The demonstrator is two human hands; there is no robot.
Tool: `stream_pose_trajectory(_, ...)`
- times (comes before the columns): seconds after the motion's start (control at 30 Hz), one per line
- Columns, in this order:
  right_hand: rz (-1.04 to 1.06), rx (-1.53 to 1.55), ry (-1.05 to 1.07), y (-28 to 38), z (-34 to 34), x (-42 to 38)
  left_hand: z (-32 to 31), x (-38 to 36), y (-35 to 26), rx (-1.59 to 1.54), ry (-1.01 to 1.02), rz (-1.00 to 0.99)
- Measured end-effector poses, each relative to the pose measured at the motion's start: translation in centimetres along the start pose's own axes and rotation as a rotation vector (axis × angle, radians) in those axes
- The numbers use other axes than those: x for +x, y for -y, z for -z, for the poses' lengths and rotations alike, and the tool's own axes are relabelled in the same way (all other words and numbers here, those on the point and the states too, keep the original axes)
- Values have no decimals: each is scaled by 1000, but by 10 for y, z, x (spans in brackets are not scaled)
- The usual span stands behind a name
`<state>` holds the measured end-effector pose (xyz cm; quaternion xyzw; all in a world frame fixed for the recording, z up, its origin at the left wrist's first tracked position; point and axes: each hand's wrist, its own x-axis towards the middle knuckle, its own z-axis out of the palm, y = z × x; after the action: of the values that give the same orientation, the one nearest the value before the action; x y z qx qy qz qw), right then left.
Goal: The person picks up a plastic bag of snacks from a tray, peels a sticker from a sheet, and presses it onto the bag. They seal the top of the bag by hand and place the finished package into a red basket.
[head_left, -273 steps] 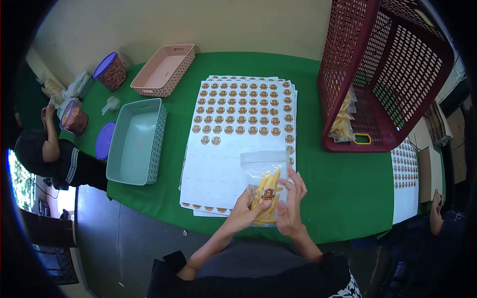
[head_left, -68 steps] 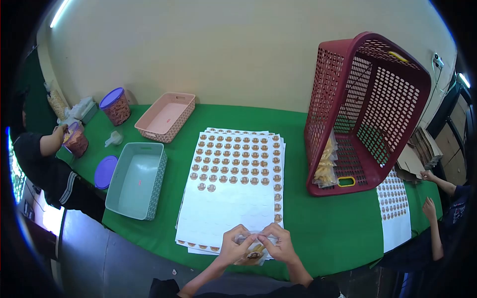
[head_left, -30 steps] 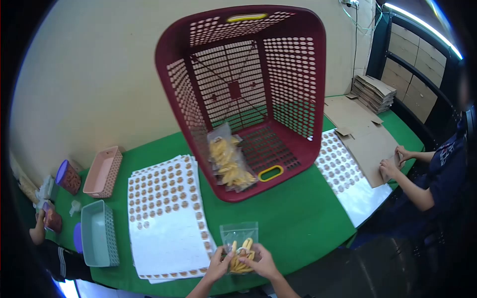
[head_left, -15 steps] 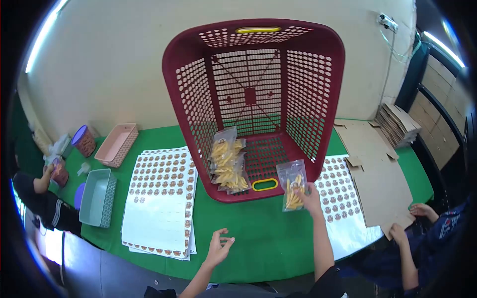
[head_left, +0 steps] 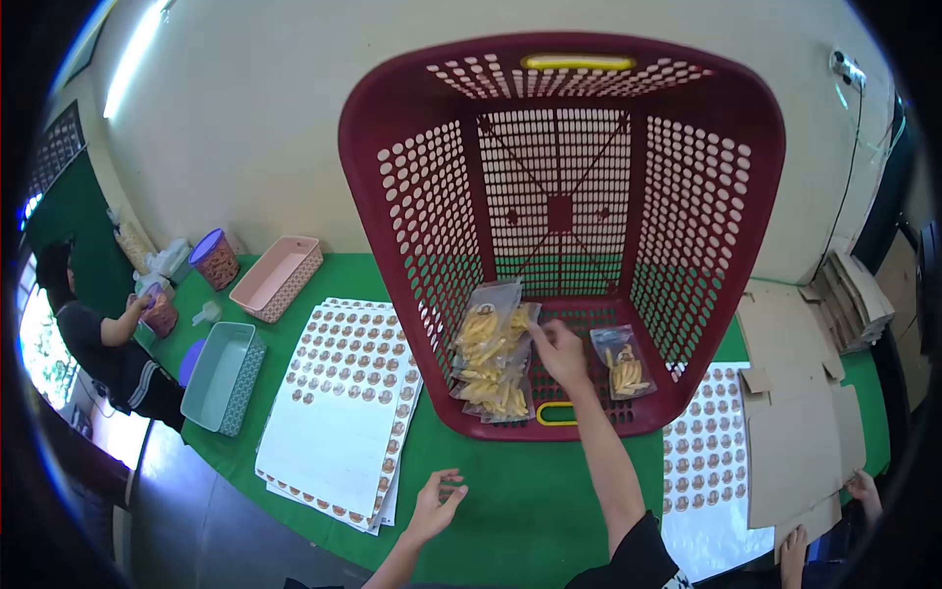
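Note:
My right hand (head_left: 561,355) reaches into a dark red plastic basket (head_left: 561,429) that lies tipped on its side, its opening towards me. The fingertips are at the right edge of a pile of clear bags of yellow finger-shaped snacks (head_left: 491,344), fingers apart. To the right of that hand a single snack bag (head_left: 623,365) lies flat on the basket's inner surface, near its front right corner. Over the green cloth in front of the basket, my left hand (head_left: 438,506) is held empty, its fingers loosely bent and apart.
Sheets of round stickers (head_left: 339,412) lie left of the basket, and another sticker sheet (head_left: 705,461) lies right. Green (head_left: 224,378) and pink baskets (head_left: 277,280) stand further left. A person's hands touch cardboard (head_left: 795,452) at right; another person (head_left: 108,334) stands far left.
My right hand has let go of the single snack bag, which now lies inside the basket, and has moved left to the pile. The view has shifted; my left hand stays empty.

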<state>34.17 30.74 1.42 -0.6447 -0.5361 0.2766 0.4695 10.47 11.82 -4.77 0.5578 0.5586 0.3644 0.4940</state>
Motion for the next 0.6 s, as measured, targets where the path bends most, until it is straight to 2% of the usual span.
stream_pose_trajectory(0.07, -61, -70, 109, 28, -26, 2, -1, 6, -14, 19, 14, -22)
stream_pose_trajectory(0.17, -58, -103, 195, 25, -48, 15, -4, 9, -23, 28, 29, -64)
stream_pose_trajectory(0.2, 18, 11, 129, 19, -52, 19, -5, 11, -24, 24, 23, -65)
stream_pose_trajectory(0.23, 7, 9, 122, 8, -50, 23, -4, 11, -23, 26, 36, -61)
stream_pose_trajectory(0.3, 138, 396, -143, -18, -30, 26, -3, 8, -19, -8, 10, -56)
stream_pose_trajectory(0.37, -79, 568, -192, -22, 15, 11, 2, 9, -8, -11, 0, -36)
stream_pose_trajectory(0.43, 6, 292, -317, -73, 46, 8, 5, 9, 2, -10, -17, -16)
stream_pose_trajectory(0.5, -83, 260, -340, -121, 69, 0, 7, 14, 4, 18, 4, -21)
stream_pose_trajectory(0.53, -84, 255, -340, -119, 71, -10, 5, 16, 0, 14, -22, -10)
stream_pose_trajectory(0.6, 36, -320, -263, -110, 84, -29, 2, 22, 0, -15, 6, -17)
